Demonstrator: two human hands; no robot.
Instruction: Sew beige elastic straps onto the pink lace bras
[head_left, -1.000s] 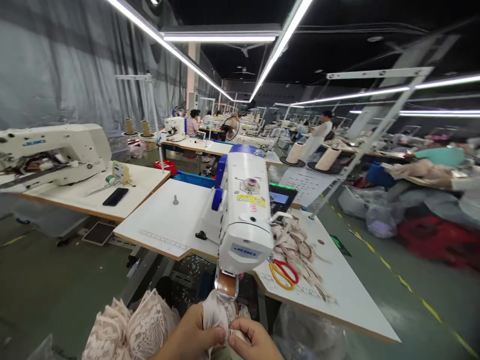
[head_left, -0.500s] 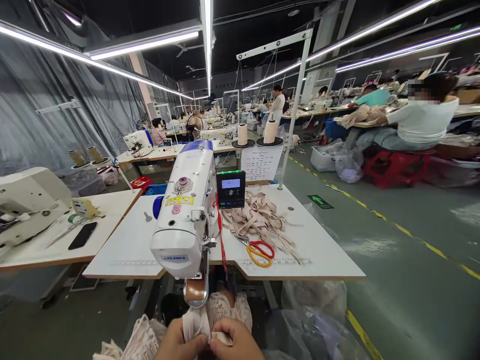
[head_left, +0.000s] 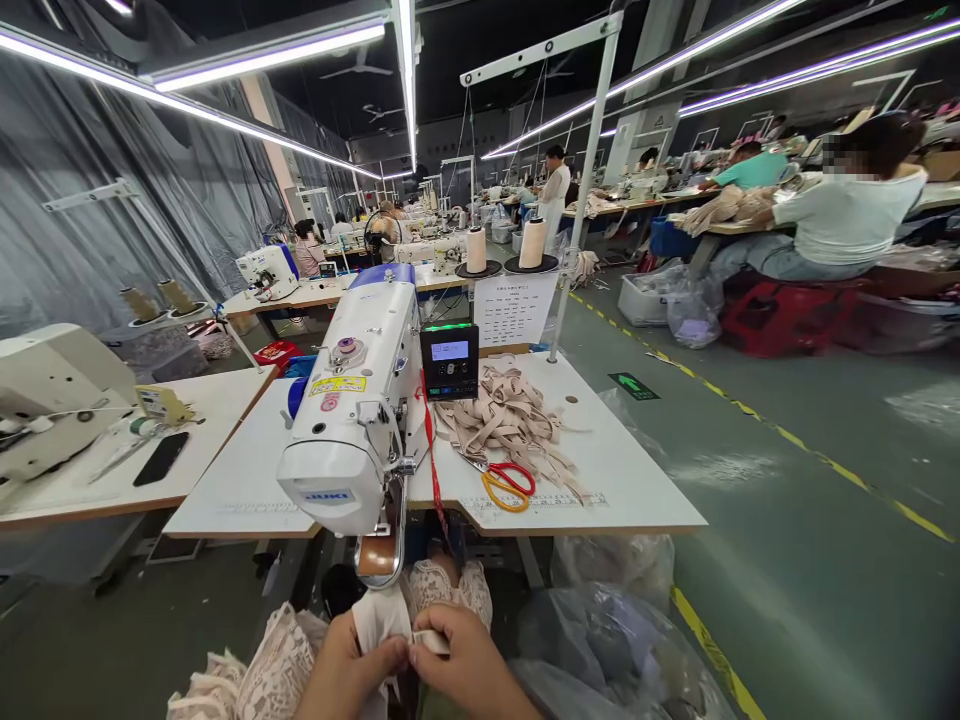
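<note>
At the bottom of the head view my left hand [head_left: 351,662] pinches a pale beige fabric band [head_left: 381,614] just below the arm end of the white sewing machine [head_left: 364,370]. My right hand [head_left: 466,660] is closed on a narrow beige strip [head_left: 430,642], its thumb and fingers pressed together. The thumbs of both hands almost meet where the strip and the band come together. Beige lace fabric [head_left: 277,660] hangs to the left of my left hand. More lace [head_left: 435,580] shows behind my hands.
On the white machine table [head_left: 630,500] lie a heap of beige straps [head_left: 510,415] and red-and-yellow scissors [head_left: 508,487]. A black control panel [head_left: 450,362] stands beside the machine. Clear plastic bags [head_left: 615,650] are below right. A person [head_left: 847,220] sits far right.
The view has shifted, so the machine and table appear slightly higher and further left. Both hands keep their pinch on the fabric, a little higher in the view.
</note>
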